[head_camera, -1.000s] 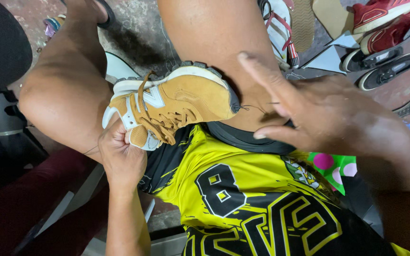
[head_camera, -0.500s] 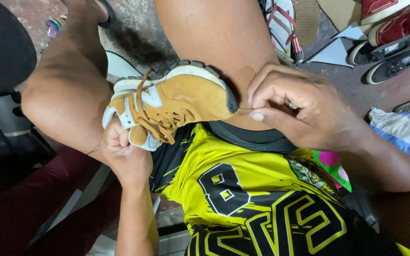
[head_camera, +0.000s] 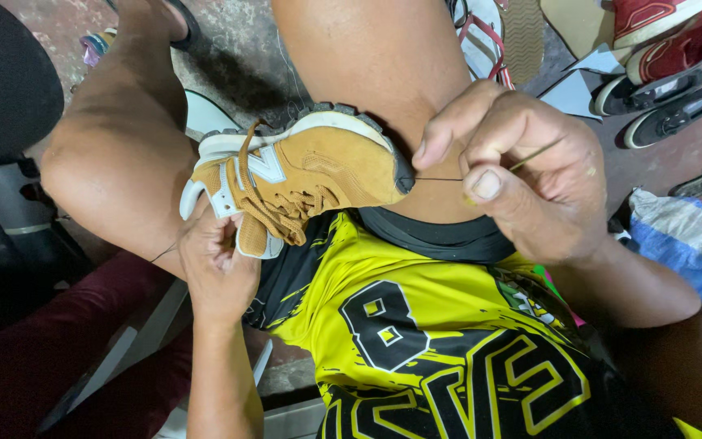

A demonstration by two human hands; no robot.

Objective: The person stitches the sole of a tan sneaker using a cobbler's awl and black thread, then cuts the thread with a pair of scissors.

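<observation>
A tan suede sneaker point(head_camera: 318, 171) with white trim and brown laces lies between my bare knees, toe pointing right. My left hand point(head_camera: 217, 264) grips its heel end from below, fingers curled against the white collar. My right hand point(head_camera: 522, 167) is just right of the toe, fingers pinched on a thin needle point(head_camera: 534, 153) that sticks out past the knuckles. A dark thread point(head_camera: 439, 179) runs taut from the toe's sole edge to that pinch. Below the shoe is my yellow and black shirt point(head_camera: 416, 325).
Several shoes lie on the concrete floor at the top right, among them red sneakers point(head_camera: 672, 32) and black soles point(head_camera: 668, 102). A blue and white sack point(head_camera: 692, 244) sits at the right edge. A dark stool or seat point(head_camera: 2, 97) stands at the left.
My right hand went from open and spread over the toe to pinched on the needle, and has drawn the thread out to the right. The left hand stays on the heel.
</observation>
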